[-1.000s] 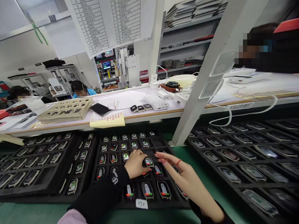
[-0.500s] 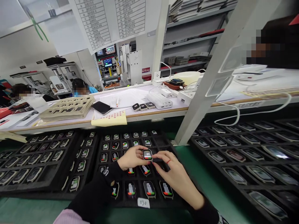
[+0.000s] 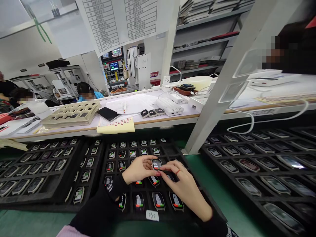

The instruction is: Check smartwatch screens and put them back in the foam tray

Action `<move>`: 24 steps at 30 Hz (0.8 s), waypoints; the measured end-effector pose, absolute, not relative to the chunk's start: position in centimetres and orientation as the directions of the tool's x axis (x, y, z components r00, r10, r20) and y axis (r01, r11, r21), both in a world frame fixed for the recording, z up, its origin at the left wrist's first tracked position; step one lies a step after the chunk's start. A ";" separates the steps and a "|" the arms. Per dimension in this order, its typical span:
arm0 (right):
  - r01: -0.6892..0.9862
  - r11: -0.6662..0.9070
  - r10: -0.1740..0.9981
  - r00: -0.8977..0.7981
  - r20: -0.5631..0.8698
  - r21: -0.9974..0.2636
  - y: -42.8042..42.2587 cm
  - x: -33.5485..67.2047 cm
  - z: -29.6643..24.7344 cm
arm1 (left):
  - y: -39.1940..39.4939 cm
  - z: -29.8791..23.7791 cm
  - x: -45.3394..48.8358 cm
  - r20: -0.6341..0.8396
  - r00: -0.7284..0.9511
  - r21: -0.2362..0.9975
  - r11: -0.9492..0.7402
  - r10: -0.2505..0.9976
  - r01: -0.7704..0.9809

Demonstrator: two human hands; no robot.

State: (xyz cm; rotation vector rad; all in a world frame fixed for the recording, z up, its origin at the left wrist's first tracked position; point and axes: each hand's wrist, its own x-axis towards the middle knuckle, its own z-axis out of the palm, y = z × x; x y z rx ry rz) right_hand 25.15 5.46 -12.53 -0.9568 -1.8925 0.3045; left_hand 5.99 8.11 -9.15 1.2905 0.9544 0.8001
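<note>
A smartwatch without a strap (image 3: 157, 164), its screen lit with white, red and green patches, is held up above a black foam tray (image 3: 152, 194). My left hand (image 3: 138, 169) grips its left side between thumb and fingers. At its right edge, my right hand (image 3: 184, 182) pinches with thumb and index finger; a red ring is on one finger. Below, several watch bodies sit in the tray's compartments, among them a watch (image 3: 158, 200) with red and green on its screen. My hands and forearms hide some compartments. A white label (image 3: 152, 215) marked 030 is on the tray's front edge.
More foam trays of watches lie on the left (image 3: 49, 189) and right (image 3: 249, 174). A slanting metal post (image 3: 209, 105) rises right of my tray. On the raised shelf are a phone (image 3: 108, 114), a white power bank (image 3: 170, 107) and a beige tray (image 3: 71, 113). Other people sit beyond.
The view has shifted slightly. The watch stays between both hands, tilted a little differently, and the right fingers have shifted slightly at its edge. Another person has come into view at far left.
</note>
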 end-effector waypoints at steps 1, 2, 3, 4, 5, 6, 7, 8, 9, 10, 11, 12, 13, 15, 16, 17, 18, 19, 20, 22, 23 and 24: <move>0.487 0.662 0.727 -0.233 0.646 -0.570 5.5 25.1 -12.6 | 8.0 -9.0 6.0 -0.118 0.412 0.993 0.113 0.904 0.036; 0.484 0.662 0.728 -0.234 0.645 -0.572 5.4 25.1 -12.6 | 8.0 -8.9 6.0 -0.110 0.412 0.994 0.102 0.904 0.041; 0.479 0.662 0.729 -0.237 0.642 -0.576 5.4 25.0 -12.6 | 7.9 -8.8 5.9 -0.103 0.412 0.995 0.091 0.905 0.049; 0.472 0.661 0.732 -0.236 0.639 -0.583 5.4 25.0 -12.6 | 7.8 -8.7 5.9 -0.099 0.412 0.995 0.082 0.906 0.059; 0.465 0.659 0.735 -0.232 0.637 -0.591 5.3 24.9 -12.6 | 7.8 -8.7 5.9 -0.095 0.410 0.995 0.073 0.907 0.069; 0.458 0.657 0.738 -0.228 0.636 -0.599 5.3 24.9 -12.5 | 7.7 -8.6 5.9 -0.091 0.407 0.995 0.064 0.909 0.081; 0.452 0.655 0.740 -0.221 0.635 -0.606 5.3 24.8 -12.3 | 7.6 -8.6 5.9 -0.087 0.404 0.994 0.054 0.910 0.093; 0.447 0.653 0.742 -0.214 0.635 -0.612 5.3 24.8 -12.2 | 7.4 -8.6 5.9 -0.083 0.403 0.994 0.045 0.912 0.104; 0.446 0.648 0.746 -0.207 0.634 -0.617 5.4 24.7 -12.0 | 7.3 -8.6 5.9 -0.081 0.405 0.993 0.036 0.911 0.116; 0.450 0.641 0.751 -0.201 0.629 -0.622 5.4 24.7 -11.9 | 7.2 -8.7 6.0 -0.080 0.411 0.991 0.029 0.908 0.130; 0.459 0.631 0.759 -0.196 0.621 -0.626 5.4 24.7 -11.7 | 7.0 -8.8 6.1 -0.083 0.422 0.989 0.023 0.903 0.146; 0.472 0.614 0.772 -0.189 0.607 -0.633 5.4 24.8 -11.5 | 6.9 -9.0 6.1 -0.087 0.435 0.986 0.016 0.896 0.163; 0.485 0.589 0.789 -0.175 0.589 -0.646 5.4 25.0 -11.4 | 6.8 -9.1 6.1 -0.090 0.450 0.984 0.009 0.888 0.180; 0.490 0.515 0.837 -0.113 0.535 -0.703 5.2 25.5 -11.3 | 6.9 -9.0 6.0 -0.081 0.468 0.979 -0.018 0.880 0.204; 0.474 0.473 0.860 -0.067 0.505 -0.743 5.1 25.8 -11.2 | 7.1 -8.7 5.8 -0.059 0.462 0.978 -0.042 0.885 0.206; 0.442 0.433 0.880 -0.020 0.474 -0.785 4.9 26.1 -11.2 | 7.4 -8.2 5.5 -0.023 0.442 0.977 -0.074 0.897 0.201; 0.396 0.400 0.897 0.017 0.443 -0.827 4.7 26.3 -11.3 | 7.9 -7.5 5.2 0.029 0.406 0.975 -0.116 0.913 0.191; 0.337 0.378 0.910 0.036 0.413 -0.862 4.4 26.4 -11.4 | 8.5 -6.5 4.7 0.094 0.357 0.970 -0.167 0.929 0.178; 0.271 0.361 0.923 0.034 0.384 -0.892 4.1 26.3 -11.5 | 9.4 -5.4 4.1 0.166 0.299 0.960 -0.223 0.940 0.167; 0.122 0.320 0.948 -0.041 0.317 -0.940 3.3 25.6 -12.0 | 11.5 -2.9 2.8 0.312 0.178 0.927 -0.340 0.933 0.159; 0.050 0.285 0.954 -0.112 0.278 -0.957 2.7 24.9 -12.4 | 12.8 -1.7 2.1 0.377 0.125 0.905 -0.394 0.918 0.160; -0.014 0.238 0.951 -0.198 0.236 -0.971 2.1 24.0 -12.8 | 14.1 -0.5 1.4 0.432 0.078 0.883 -0.439 0.898 0.166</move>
